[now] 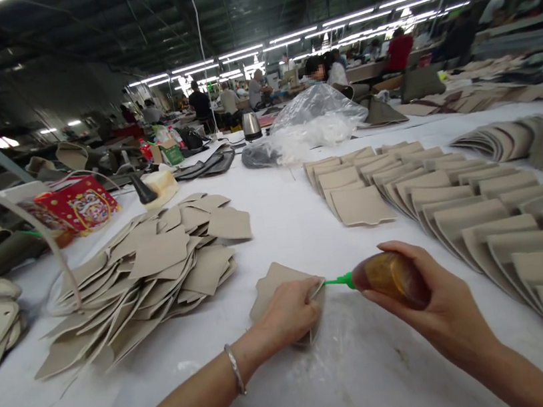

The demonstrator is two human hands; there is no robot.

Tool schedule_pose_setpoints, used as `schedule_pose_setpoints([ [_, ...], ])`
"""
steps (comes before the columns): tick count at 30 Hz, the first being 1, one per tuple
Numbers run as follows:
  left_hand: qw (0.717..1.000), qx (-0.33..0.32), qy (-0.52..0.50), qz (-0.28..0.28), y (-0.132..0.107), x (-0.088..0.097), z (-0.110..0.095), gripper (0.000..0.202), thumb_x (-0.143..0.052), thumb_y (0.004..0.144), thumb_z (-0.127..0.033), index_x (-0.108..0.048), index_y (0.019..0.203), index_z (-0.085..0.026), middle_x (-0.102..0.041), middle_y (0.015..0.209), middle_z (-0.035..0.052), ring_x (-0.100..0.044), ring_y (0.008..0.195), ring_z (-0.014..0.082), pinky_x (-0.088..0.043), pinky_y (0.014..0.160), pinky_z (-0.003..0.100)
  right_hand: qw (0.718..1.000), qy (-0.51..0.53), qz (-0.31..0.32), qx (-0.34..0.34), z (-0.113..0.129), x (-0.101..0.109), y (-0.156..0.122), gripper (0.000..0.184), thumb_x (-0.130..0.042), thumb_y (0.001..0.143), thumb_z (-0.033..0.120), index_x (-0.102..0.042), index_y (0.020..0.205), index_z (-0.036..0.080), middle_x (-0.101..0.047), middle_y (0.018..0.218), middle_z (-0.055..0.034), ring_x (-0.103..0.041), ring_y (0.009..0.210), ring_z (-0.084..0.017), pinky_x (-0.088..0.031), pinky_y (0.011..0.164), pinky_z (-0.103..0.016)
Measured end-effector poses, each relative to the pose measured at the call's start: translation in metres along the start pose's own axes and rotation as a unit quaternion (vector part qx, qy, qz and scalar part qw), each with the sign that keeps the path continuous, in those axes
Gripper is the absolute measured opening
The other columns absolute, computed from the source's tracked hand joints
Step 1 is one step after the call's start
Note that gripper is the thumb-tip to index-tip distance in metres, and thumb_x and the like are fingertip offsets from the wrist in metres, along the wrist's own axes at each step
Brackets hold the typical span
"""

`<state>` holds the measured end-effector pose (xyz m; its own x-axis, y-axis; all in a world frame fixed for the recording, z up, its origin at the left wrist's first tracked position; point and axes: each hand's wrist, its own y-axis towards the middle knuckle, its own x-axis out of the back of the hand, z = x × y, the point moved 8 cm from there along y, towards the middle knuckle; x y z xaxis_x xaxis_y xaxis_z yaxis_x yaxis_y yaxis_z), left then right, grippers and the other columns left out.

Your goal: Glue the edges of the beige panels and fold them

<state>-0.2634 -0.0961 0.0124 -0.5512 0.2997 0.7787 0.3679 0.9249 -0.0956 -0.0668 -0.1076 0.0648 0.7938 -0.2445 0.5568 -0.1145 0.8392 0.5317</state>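
Note:
My left hand presses down on a tan cut fabric piece lying on the white table, fingers curled over its right edge. My right hand grips an amber glue bottle on its side. The bottle's green nozzle touches the edge of the piece just beside my left fingers. A silver bangle sits on my left wrist.
A loose heap of tan pieces lies to the left. Overlapping rows of the same pieces spread across the right. A clear plastic bag, a kettle and a red box stand farther back. Other people work at distant tables.

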Motion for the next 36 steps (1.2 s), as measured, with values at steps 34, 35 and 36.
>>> schedule_pose_setpoints([
  [34,0.999,0.016,-0.019,-0.021,-0.007,-0.005,0.008,0.060,-0.044,0.072,-0.010,-0.065,0.127,-0.022,-0.062,0.065,-0.0027,-0.054,0.063,0.0170,-0.036,0.061,0.025,0.984,0.096,0.023,-0.149,-0.038,-0.004,-0.001,0.053,-0.075,0.075,0.056,-0.056,0.115,0.027,-0.060,0.100,-0.0016,-0.060,0.085,-0.023,-0.048,0.079,-0.035],
  [35,0.999,0.015,-0.022,-0.023,-0.007,-0.005,0.009,0.059,-0.044,0.072,-0.009,-0.066,0.126,-0.022,-0.060,0.065,-0.0032,-0.054,0.063,0.0165,-0.035,0.061,0.024,0.985,0.094,0.020,-0.146,-0.038,-0.004,-0.001,0.053,-0.075,0.075,0.056,-0.056,0.115,0.027,-0.060,0.102,-0.0017,-0.059,0.086,-0.023,-0.048,0.080,-0.035],
  [36,0.999,0.015,-0.027,-0.025,-0.007,-0.005,0.010,0.058,-0.044,0.073,-0.009,-0.066,0.125,-0.022,-0.059,0.064,-0.0035,-0.053,0.063,0.0162,-0.035,0.060,0.024,0.984,0.096,0.025,-0.147,-0.038,-0.005,-0.002,0.053,-0.075,0.075,0.055,-0.056,0.116,0.027,-0.060,0.101,-0.0015,-0.059,0.086,-0.023,-0.048,0.080,-0.034],
])
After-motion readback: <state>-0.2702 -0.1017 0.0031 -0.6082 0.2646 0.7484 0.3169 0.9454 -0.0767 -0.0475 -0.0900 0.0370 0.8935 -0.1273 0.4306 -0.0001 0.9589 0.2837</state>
